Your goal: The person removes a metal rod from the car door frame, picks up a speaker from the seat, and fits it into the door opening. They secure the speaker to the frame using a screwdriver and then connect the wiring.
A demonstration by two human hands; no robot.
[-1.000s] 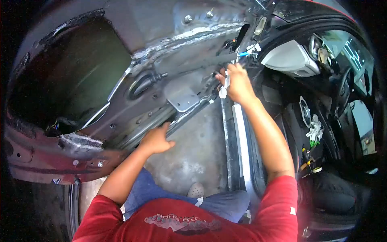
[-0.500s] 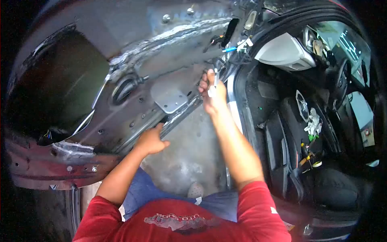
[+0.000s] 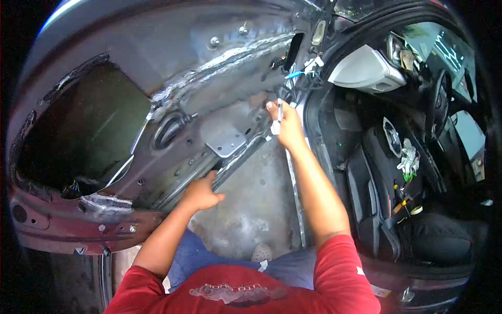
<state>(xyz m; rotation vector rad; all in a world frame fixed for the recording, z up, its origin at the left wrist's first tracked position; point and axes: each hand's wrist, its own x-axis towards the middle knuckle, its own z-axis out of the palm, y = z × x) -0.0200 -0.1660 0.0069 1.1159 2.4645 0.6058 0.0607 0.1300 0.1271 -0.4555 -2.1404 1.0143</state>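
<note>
My left hand [image 3: 201, 192] rests against the lower edge of the bare car door [image 3: 123, 172]. Its thumb is spread out to the side, and its fingertips are partly hidden at a gap in the metal. Just above it is a grey metal plate [image 3: 227, 145] with small holes. My right hand [image 3: 288, 125] is closed at the hinge end of the door, close to the body frame. A slim whitish strip [image 3: 280, 110] and a white scrap [image 3: 275, 127] show at its fingers. What exactly it grips cannot be made out.
Wiring with a blue connector [image 3: 294, 75] hangs above my right hand. A black rubber grommet [image 3: 172, 128] sits in the door. To the right, the car's interior holds a seat [image 3: 361, 183], white-and-green gloves [image 3: 409, 159] and yellow-handled tools [image 3: 401, 204]. Below lies a concrete floor [image 3: 240, 209].
The view has shifted slightly. My right hand has turned and moved a little down and right, its curled fingers now more hidden. My left hand stays at the door's edge.
</note>
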